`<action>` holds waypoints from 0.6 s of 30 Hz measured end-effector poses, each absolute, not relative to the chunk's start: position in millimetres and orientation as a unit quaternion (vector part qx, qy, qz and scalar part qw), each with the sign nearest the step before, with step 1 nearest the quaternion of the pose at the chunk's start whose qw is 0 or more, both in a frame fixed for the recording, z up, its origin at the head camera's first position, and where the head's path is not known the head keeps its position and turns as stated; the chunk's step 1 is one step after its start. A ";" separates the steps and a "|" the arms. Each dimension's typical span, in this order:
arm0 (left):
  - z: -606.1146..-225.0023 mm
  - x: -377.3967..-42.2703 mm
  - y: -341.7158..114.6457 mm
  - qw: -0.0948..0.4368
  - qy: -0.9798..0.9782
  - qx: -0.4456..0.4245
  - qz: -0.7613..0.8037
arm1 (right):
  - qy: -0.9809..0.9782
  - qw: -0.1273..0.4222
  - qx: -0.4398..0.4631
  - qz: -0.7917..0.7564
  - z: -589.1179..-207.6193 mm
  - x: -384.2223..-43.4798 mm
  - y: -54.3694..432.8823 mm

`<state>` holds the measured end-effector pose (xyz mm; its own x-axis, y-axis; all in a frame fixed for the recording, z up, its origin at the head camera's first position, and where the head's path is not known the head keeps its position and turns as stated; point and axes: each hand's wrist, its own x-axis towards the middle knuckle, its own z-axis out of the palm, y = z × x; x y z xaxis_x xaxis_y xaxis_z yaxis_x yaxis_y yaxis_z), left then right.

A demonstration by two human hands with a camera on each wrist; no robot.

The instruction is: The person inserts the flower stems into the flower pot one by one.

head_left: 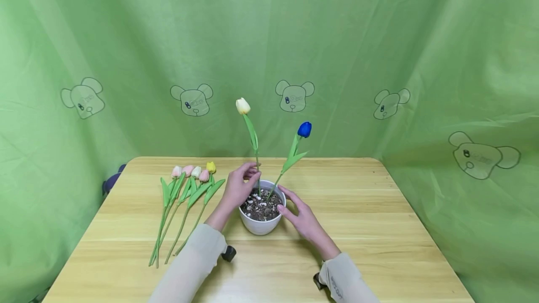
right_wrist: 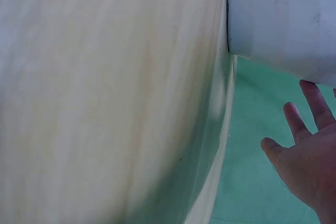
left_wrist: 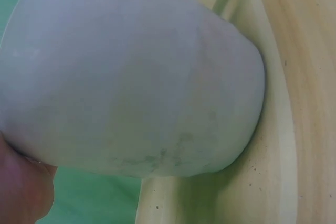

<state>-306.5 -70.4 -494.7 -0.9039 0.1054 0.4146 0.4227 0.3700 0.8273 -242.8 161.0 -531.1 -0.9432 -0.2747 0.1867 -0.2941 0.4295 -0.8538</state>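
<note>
A white pot of dark soil and pale stones stands on the table, with two artificial tulips upright in it. The white tulip rises on the left; the blue tulip leans right. My left hand reaches over the pot's left rim and pinches the white tulip's stem between thumb and fingers. At the right rim is my right hand, thumb and forefinger spread along it. In the right wrist view, the right hand's fingers are extended, one tip right at the pot wall.
Several loose tulips, pink, white and yellow, lie on the wooden table left of the pot. A green curtain with bear drawings surrounds the table at the back and sides.
</note>
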 end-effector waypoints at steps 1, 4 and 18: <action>-494.4 -307.0 -70.5 0.149 -0.815 -0.164 -0.536 | -0.845 0.010 0.168 0.508 -531.4 -242.6 160.9; -493.5 -308.6 -71.5 0.154 -0.818 -0.171 -0.527 | -0.846 0.008 0.166 0.507 -531.8 -242.1 161.0; -492.0 -306.1 -77.1 0.195 -0.803 -0.203 -0.526 | -0.851 0.005 0.165 0.499 -530.3 -243.7 160.8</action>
<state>-306.1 -77.1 -492.0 -0.8417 0.1217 0.5261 0.5309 0.3640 0.7652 -243.7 160.8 -530.3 -0.9456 -0.2753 0.1735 -0.2857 0.4471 -0.8477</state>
